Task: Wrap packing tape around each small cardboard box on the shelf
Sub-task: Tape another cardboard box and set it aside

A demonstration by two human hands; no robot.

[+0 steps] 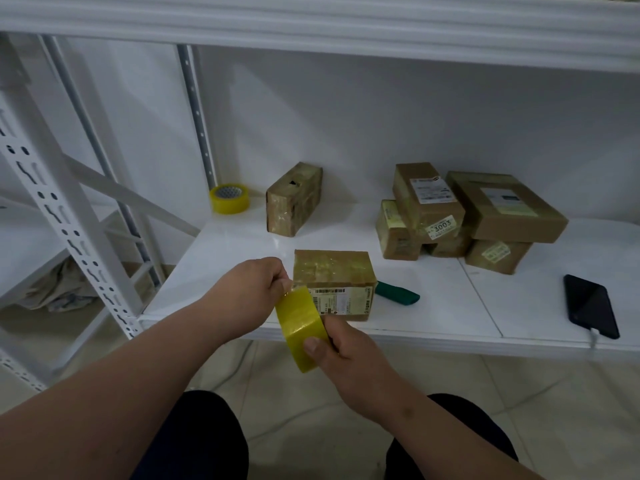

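Box [334, 284]: set at the front edge of the shelf [433, 306], long axis left to right, label facing the person.
Tape roll [300, 329]: held just in front of the box's left end, touching or nearly so.
Left hand [252, 289]: pinching the tape's loose end at the box's top-left corner; nearer to the box.
Right hand [341, 348]: gripped around the roll, below the shelf edge.
Next move: judged a pull rightward along the box.
Surface: white shelf; spare roll [229, 198], other boxes [467, 216], green cutter [397, 294], phone [591, 305] well apart.
Room: white wall, tiled floor.

Small print on the front box's label [341, 301] illegible, green tool [398, 294] partly behind that box.
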